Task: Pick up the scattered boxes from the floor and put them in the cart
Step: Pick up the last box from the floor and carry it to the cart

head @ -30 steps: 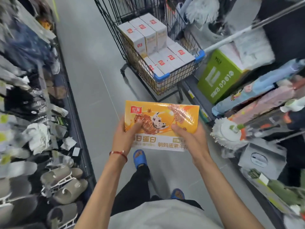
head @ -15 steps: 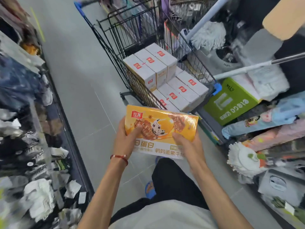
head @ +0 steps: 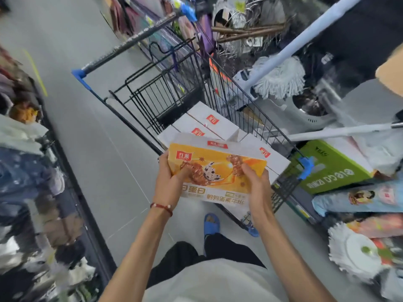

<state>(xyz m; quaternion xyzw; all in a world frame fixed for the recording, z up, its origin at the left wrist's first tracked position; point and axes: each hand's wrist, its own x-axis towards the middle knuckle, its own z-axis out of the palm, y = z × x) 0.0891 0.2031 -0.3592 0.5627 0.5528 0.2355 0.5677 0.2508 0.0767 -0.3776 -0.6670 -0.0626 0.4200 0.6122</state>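
I hold an orange and white box (head: 218, 171) with a red logo in both hands, in front of my chest. My left hand (head: 170, 184) grips its left end, thumb on the printed face. My right hand (head: 255, 186) grips its right end the same way. The box hangs over the near corner of a black wire cart (head: 226, 99) with blue corner caps. Several white boxes (head: 209, 124) with red logos lie stacked inside the cart, just beyond the held box.
Shelves of slippers and soft goods (head: 26, 192) line the left of the grey aisle floor (head: 82, 127). On the right stand mops (head: 281, 79), a green carton (head: 331, 168) and packaged goods. My blue sandal (head: 211, 224) is beside the cart's wheel.
I have stepped closer to the cart. The box has moved forward and now overlaps the cart's near corner; both hands keep the same grip.
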